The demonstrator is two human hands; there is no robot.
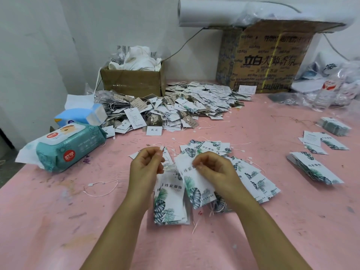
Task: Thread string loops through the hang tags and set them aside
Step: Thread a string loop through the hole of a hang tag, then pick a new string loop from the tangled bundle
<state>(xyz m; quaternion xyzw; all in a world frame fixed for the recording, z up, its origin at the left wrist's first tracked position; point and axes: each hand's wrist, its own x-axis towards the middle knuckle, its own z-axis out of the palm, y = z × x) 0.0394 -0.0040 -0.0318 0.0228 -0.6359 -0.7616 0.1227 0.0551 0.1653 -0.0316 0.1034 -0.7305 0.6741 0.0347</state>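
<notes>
Thumb and forefinger of my left hand (pixel 146 164) pinch a string loop (pixel 161 148) by its white clasp. My right hand (pixel 212 167) pinches the top edge of 1 hang tag (pixel 191 184), over the fanned tags (pixel 257 182) on the pink table (pixel 58 221)

Hang tag (pixel 191 184): partly hidden under right hand (pixel 213 167).
String (pixel 161 147) at left hand (pixel 145 162): blurred, course indistinct.
Far tag heap (pixel 194 102): print too small to read.
Plastic bags (pixel 335 82): cut by right edge.
</notes>
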